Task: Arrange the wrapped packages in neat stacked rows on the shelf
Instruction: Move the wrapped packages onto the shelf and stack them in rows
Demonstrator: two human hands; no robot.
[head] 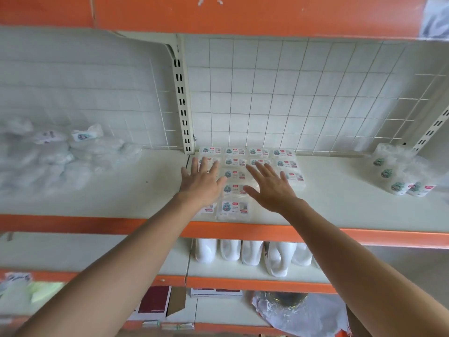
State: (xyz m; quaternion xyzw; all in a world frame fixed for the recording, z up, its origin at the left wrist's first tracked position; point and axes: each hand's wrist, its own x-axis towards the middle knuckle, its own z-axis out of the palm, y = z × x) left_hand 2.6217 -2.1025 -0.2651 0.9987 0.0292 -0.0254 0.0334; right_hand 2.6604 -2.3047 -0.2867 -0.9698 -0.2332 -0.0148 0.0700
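Observation:
Several clear-wrapped white packages with green and red labels (235,175) lie flat in rows on the white shelf (340,200), reaching from the back grid to the orange front lip. My left hand (201,182) is spread flat over the left column of packages, fingers straight. Over the right part of the rows my right hand (272,188) is also spread, fingers straight. Whether either palm touches the packages cannot be told. Neither hand holds anything.
A loose heap of wrapped packages (60,154) lies at the shelf's left. More packages (401,173) stand at the right end. A white wire grid (291,98) backs the shelf. White jugs (252,254) stand on the shelf below.

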